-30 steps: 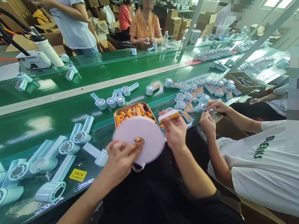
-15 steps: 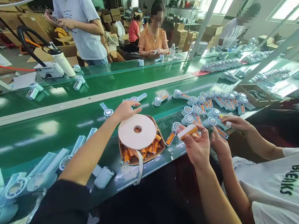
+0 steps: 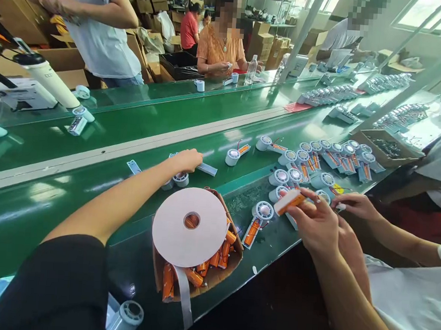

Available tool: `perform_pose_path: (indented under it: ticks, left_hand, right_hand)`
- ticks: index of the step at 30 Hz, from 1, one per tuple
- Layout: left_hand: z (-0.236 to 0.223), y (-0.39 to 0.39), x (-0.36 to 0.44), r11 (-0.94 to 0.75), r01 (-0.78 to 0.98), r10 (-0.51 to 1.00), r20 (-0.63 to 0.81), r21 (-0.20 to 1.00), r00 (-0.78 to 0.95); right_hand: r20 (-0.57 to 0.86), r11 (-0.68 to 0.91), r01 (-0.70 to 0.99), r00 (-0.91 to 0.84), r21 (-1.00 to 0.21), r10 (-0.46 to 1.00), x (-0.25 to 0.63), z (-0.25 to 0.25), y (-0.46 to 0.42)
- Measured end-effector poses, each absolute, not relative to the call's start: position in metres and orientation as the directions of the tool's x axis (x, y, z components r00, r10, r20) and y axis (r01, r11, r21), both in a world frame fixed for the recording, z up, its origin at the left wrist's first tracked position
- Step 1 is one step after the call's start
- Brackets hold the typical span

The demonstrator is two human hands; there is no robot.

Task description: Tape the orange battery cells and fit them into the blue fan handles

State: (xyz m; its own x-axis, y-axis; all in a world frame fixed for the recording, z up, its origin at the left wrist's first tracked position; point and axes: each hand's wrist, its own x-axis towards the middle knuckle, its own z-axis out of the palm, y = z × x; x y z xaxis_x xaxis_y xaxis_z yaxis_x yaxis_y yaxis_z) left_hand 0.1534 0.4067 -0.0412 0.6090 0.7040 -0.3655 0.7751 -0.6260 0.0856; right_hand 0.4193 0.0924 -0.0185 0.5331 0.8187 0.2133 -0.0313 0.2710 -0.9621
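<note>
On the green conveyor belt, my left hand (image 3: 188,161) is closed over a light blue handheld fan housing (image 3: 207,169); its fingertips are hidden under the hand. My right hand (image 3: 319,223) pinches an orange battery (image 3: 290,202) with a white strip along one face. Between my hands lies a large roll of white tape (image 3: 172,227), its loose end hanging down in front. The roll rests on a cardboard box (image 3: 234,265) of orange wrapped batteries (image 3: 194,277). A fan housing with a battery in its handle (image 3: 252,232) lies to the box's right.
Many fan housings (image 3: 324,179) crowd the bench on the right. Beside me, a co-worker's hand (image 3: 356,205) works close to my right hand. A carton of small dark parts (image 3: 388,145) stands behind. Across the belt stand a person in orange (image 3: 222,48) and a bottle (image 3: 251,70).
My left hand has reached farther out over the belt, and its spread fingers have closed down on a fan housing. My right hand still holds the battery. The view has shifted closer to the tape roll.
</note>
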Motion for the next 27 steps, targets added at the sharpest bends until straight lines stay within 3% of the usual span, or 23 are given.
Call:
perform_pose_path:
  ticks: [5,9,12,16,18,27]
  left_hand:
    - [-0.033,0.419,0.147,-0.688,0.695,0.580,-0.416,0.210,0.700]
    - [-0.025,0.425,0.148,-0.688,0.675,0.560,-0.396,0.267,0.727]
    - [-0.026,0.425,0.151,-0.681,0.681,0.580,-0.371,0.268,0.726]
    - [-0.028,0.424,0.155,-0.677,0.683,0.588,-0.357,0.273,0.726]
    - [-0.029,0.424,0.157,-0.676,0.684,0.591,-0.352,0.275,0.725]
    - [-0.030,0.422,0.173,-0.639,0.715,0.646,-0.307,0.284,0.699]
  right_hand:
    - [0.208,0.196,0.069,0.279,-0.978,0.937,0.387,-0.024,0.190]
    - [0.106,0.077,0.332,0.071,-0.940,0.992,0.357,-0.039,0.255]
    - [0.112,0.095,0.597,-0.008,-0.797,0.994,0.345,-0.044,0.281]
    - [0.058,0.168,0.881,-0.159,-0.442,0.986,0.342,-0.045,0.295]
    - [0.020,0.189,0.924,-0.193,-0.333,0.981,0.342,-0.044,0.297]
    - [-0.122,0.214,0.968,-0.230,-0.131,0.965,0.342,-0.041,0.305]
